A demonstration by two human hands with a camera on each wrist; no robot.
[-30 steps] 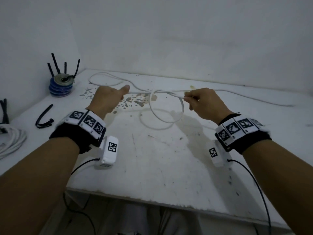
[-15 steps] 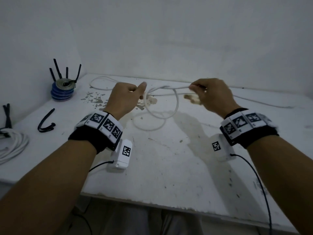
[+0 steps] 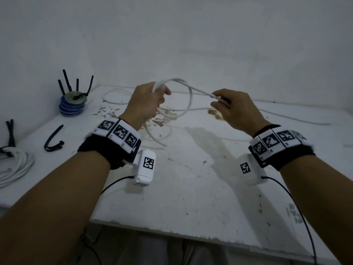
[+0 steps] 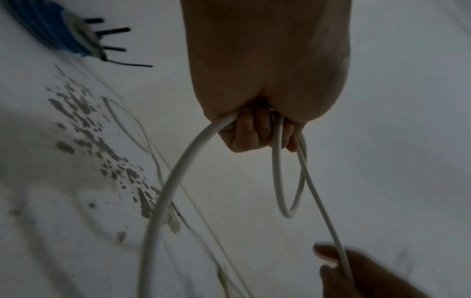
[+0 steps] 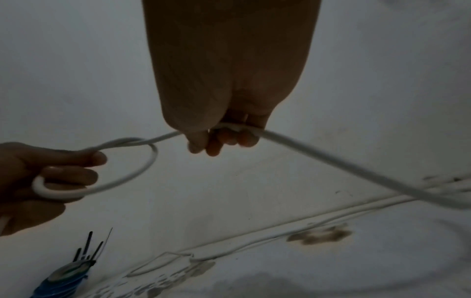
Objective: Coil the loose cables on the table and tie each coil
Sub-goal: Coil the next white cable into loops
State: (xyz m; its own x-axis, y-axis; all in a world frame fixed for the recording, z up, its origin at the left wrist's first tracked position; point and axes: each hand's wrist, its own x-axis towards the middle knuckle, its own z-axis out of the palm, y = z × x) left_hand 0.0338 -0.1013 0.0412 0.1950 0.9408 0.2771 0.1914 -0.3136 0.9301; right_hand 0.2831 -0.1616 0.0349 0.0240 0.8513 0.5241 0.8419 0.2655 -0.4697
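A long white cable (image 3: 190,98) forms a loop in the air above the white table (image 3: 191,188). My left hand (image 3: 150,100) grips the gathered loop at its top, fingers curled round the strands (image 4: 277,141). My right hand (image 3: 227,106) pinches the cable's running part (image 5: 237,128) a little to the right of the loop. From there the cable trails off to the right over the table (image 3: 298,120). A lower loop hangs to the table below my left hand (image 3: 158,138). More white cable (image 3: 114,92) lies at the back left.
A stack of blue tape rolls with black ties (image 3: 73,100) stands at the back left. A black tie (image 3: 53,140) lies on the left, beside a tied white coil (image 3: 13,167) at the left edge. Walls close the back and left.
Both hands have risen off the table with the cable. My left hand has turned and gathered the loop; the right hand has drawn closer and slid along the cable.
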